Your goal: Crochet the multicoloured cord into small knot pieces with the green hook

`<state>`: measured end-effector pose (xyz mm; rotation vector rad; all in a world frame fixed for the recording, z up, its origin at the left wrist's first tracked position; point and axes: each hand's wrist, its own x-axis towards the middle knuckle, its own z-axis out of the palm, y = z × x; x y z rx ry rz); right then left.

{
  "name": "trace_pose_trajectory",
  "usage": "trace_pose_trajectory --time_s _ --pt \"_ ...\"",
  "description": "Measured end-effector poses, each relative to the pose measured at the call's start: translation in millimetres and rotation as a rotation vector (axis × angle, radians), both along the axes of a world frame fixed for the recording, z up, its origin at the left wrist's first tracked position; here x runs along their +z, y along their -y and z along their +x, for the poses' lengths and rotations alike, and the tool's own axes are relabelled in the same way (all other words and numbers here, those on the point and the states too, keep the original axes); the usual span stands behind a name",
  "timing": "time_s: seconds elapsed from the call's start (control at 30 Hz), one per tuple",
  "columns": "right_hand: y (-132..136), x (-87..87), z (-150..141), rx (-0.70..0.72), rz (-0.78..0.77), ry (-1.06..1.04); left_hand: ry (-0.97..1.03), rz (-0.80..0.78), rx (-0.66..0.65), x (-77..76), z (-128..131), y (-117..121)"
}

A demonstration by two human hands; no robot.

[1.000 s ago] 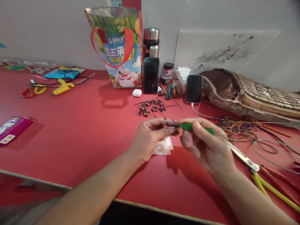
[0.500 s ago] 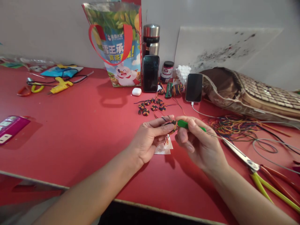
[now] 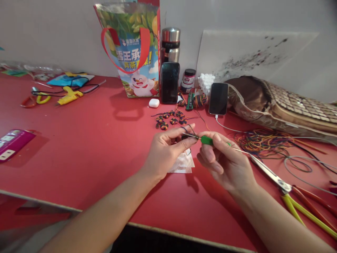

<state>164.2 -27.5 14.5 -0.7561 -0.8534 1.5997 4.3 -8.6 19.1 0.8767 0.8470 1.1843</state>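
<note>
My left hand [image 3: 164, 153] pinches a small crochet piece [image 3: 196, 137] between thumb and fingers, which hide most of it. A dark strand of yarn [image 3: 192, 129] runs over the raised index finger. My right hand [image 3: 230, 160] grips the green handle of a crochet hook [image 3: 206, 140], its metal tip at the piece and its thin rear end pointing right. Beneath my left hand lie white paper sheets [image 3: 181, 167]. Beyond the hands sit several round multicoloured crochet pieces [image 3: 164, 125], loosely grouped on the red table [image 3: 110, 151].
Large scissors [image 3: 283, 184] lie right of my right hand, near tangled yarn [image 3: 260, 142]. Behind stand a bag [image 3: 139, 63], a thermos [image 3: 171, 38], a dark phone [image 3: 170, 84] and a charging phone [image 3: 218, 99]. A yellow glue gun [image 3: 68, 96] and purple power strip [image 3: 14, 144] are left.
Both hands shifted slightly left early on. The crochet piece has turned so that less of it shows, and my left index finger has lifted, raising the strand.
</note>
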Motion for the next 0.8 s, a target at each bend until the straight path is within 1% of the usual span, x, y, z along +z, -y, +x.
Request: trace_pose_trajectory --time_s 0.1,0.3,0.4,0.57,0.8 --pt "-1.7 4.2 1.0 0.035 -0.030 -0.050 0.009 0.069 -0.012 0.9 -2.2 -1.6" --pt "-2.7 8.3 1.7 0.058 -0.064 -0.052 0.095 0.001 -0.011 -0.7 -3.9 -7.0" --pt "-2.5 7.2 1.3 0.083 -0.070 -0.026 0.089 -0.024 -0.011 -1.6 -4.6 -7.5" --pt "-4.3 2.3 1.5 0.078 -0.069 -0.045 0.062 -0.095 -0.088 0.3 -2.6 -1.5" --pt "-1.7 0.6 0.5 0.090 -0.050 -0.083 0.079 -0.041 -0.060 2.3 -2.0 1.3"
